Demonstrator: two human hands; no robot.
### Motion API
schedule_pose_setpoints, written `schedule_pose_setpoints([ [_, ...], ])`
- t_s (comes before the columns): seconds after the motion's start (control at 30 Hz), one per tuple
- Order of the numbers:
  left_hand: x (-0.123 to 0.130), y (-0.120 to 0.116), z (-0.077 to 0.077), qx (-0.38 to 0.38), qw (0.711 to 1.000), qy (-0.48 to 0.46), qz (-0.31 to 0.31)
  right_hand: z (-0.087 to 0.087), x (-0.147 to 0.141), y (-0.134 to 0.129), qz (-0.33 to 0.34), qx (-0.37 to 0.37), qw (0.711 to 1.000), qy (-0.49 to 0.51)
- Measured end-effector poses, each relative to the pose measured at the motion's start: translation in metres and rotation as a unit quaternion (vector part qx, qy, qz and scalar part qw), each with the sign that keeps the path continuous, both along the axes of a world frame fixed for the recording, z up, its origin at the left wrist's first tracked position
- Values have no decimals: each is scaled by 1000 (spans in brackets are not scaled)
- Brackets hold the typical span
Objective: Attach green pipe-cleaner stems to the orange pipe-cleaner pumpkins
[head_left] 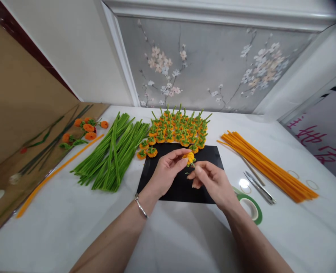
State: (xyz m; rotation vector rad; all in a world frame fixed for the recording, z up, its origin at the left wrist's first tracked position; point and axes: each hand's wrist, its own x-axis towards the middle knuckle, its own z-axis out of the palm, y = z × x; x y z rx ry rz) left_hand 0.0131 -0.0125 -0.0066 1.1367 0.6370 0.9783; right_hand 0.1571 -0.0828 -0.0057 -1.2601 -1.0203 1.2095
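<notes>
Between the fingertips of my left hand is a small orange pipe-cleaner flower with some green at its underside. My right hand has thumb and forefinger pinched on the flower's thin green stem, its other fingers loosely curled. Both hands are over a black mat. Just behind them, rows of finished orange flowers lie face down with green stems pointing up. A few similar flowers sit at the mat's upper left corner.
Green pipe cleaners lie in a heap to the left, orange ones to the right. Near my right forearm are green tape and metal scissors-like snips. Orange blossoms and dark stems rest at far left. A panelled wall stands behind.
</notes>
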Motion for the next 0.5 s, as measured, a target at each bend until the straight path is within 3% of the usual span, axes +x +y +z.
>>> schedule_pose_setpoints([
  [0.33,1,-3,0,11,1000,16,-22,-1,3,-1,53,-7,998,17],
  [0.5,1,-3,-2,0,1000,16,-21,-3,1,-2,84,-12,995,-45],
])
